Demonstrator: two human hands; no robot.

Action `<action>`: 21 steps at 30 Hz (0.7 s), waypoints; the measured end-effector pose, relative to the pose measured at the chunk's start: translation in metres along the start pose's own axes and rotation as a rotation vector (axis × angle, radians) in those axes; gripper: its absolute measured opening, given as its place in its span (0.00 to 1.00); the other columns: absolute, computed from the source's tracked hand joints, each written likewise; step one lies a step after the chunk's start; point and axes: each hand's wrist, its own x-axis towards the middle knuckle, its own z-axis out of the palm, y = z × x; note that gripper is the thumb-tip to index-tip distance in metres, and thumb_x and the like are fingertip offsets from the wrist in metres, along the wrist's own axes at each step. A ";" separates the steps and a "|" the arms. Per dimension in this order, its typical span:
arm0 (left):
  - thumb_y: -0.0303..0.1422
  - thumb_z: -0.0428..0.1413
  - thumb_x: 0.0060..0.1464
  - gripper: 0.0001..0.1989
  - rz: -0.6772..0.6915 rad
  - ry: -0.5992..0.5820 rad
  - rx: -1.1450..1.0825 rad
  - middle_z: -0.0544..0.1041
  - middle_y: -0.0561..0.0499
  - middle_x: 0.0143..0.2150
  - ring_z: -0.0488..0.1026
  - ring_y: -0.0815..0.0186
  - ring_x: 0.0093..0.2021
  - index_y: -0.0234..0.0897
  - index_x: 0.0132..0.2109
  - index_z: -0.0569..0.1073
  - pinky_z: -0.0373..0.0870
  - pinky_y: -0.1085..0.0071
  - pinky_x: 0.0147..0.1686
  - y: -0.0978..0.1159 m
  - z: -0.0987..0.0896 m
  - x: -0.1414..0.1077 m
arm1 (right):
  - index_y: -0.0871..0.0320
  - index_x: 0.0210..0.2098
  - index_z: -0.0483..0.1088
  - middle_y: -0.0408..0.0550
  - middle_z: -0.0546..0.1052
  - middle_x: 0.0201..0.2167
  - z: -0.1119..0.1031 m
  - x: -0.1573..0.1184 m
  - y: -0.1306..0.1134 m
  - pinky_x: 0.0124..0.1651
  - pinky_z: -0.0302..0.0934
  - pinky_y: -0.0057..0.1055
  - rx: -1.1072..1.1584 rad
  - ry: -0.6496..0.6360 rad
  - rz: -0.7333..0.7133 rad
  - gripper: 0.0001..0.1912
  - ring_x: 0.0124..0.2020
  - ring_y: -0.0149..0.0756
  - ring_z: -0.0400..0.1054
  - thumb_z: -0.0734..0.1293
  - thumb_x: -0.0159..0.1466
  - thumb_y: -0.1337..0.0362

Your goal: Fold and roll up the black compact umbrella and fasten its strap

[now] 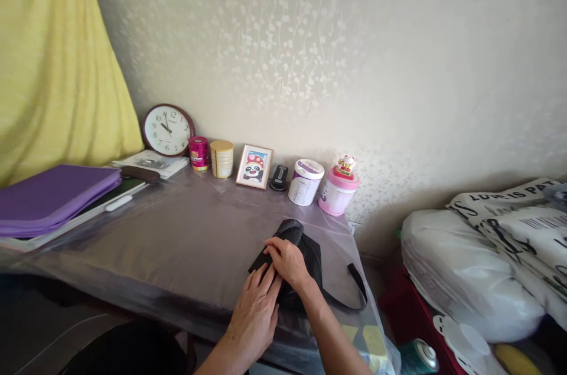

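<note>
A black folded umbrella [312, 257], its thin fabric loosely bunched, lies near the table's right front edge. Its narrow strap [354, 307] curls out to the right across the tabletop. My left hand [259, 301] lies over the lower left of the bundle, fingers pressed on the fabric. Crossing above it, my right hand [287, 260] has its fingers bent over the middle of the bundle, touching the left fingertips. Both hands hold the fabric down, and they hide much of it.
Along the wall stand a clock [167, 130], a pink can [199, 153], a beige canister [222, 158], a panda picture [254, 166], a black device [279, 178] and two tubs [305, 183]. A purple folder [57, 195] lies left. White bags [465, 268] are beyond the right edge.
</note>
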 end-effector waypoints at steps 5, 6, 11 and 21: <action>0.23 0.46 0.46 0.33 -0.034 -0.052 0.023 0.56 0.48 0.64 0.52 0.58 0.62 0.37 0.62 0.55 0.53 0.57 0.60 0.002 0.003 0.001 | 0.52 0.41 0.73 0.46 0.77 0.39 -0.003 -0.017 0.019 0.51 0.59 0.35 0.075 0.121 -0.269 0.13 0.47 0.36 0.66 0.57 0.64 0.65; 0.23 0.45 0.45 0.34 -0.039 -0.071 0.027 0.54 0.49 0.65 0.51 0.58 0.63 0.37 0.62 0.53 0.53 0.57 0.60 0.003 0.003 0.001 | 0.53 0.42 0.73 0.47 0.77 0.40 -0.003 -0.016 0.025 0.53 0.58 0.38 0.061 0.137 -0.290 0.13 0.50 0.37 0.65 0.57 0.64 0.65; 0.21 0.44 0.43 0.39 -0.130 -0.203 0.028 0.45 0.48 0.67 0.48 0.59 0.64 0.33 0.64 0.47 0.53 0.62 0.60 0.006 0.001 0.007 | 0.55 0.44 0.72 0.49 0.75 0.46 0.000 0.011 0.057 0.60 0.47 0.46 -0.065 0.158 -0.289 0.14 0.55 0.39 0.61 0.56 0.65 0.65; 0.19 0.46 0.37 0.44 -0.209 -0.334 0.045 0.40 0.45 0.67 0.44 0.59 0.65 0.29 0.65 0.42 0.52 0.64 0.60 0.008 -0.008 0.012 | 0.54 0.40 0.73 0.46 0.76 0.45 -0.002 0.072 0.090 0.55 0.55 0.34 -0.165 0.112 -0.084 0.16 0.48 0.34 0.67 0.54 0.66 0.64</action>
